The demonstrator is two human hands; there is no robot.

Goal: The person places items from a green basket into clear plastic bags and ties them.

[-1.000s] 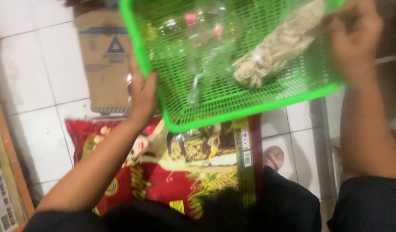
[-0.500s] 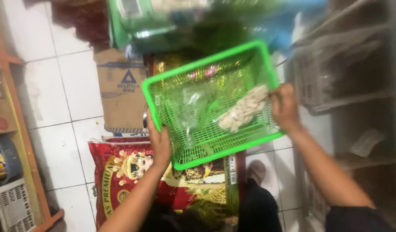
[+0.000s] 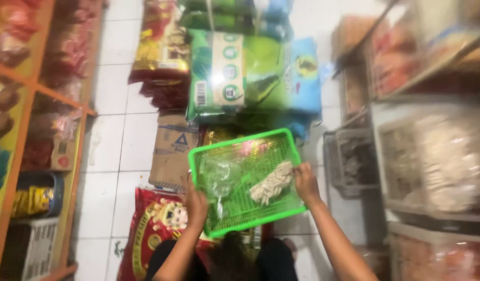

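I hold a bright green mesh tray [image 3: 281,140] out in front of me with both hands. My left hand [image 3: 196,202] grips its left rim and my right hand [image 3: 305,182] grips its right rim. Inside the tray lie a clear plastic bag [image 3: 219,177] on the left and a pale bundle of dried strands [image 3: 272,182] on the right. The tray hangs above large sacks on the floor.
A red and gold sack [image 3: 151,229] lies below the tray. A cardboard box [image 3: 169,151] and stacked green and blue sacks [image 3: 253,75] sit ahead. Orange shelves [image 3: 37,93] line the left, racks of bagged goods [image 3: 438,156] the right.
The tray has moved away from the camera and looks much smaller and lower. More of the floor, sacks and shelves has come into view. Both hands keep hold of the rims.
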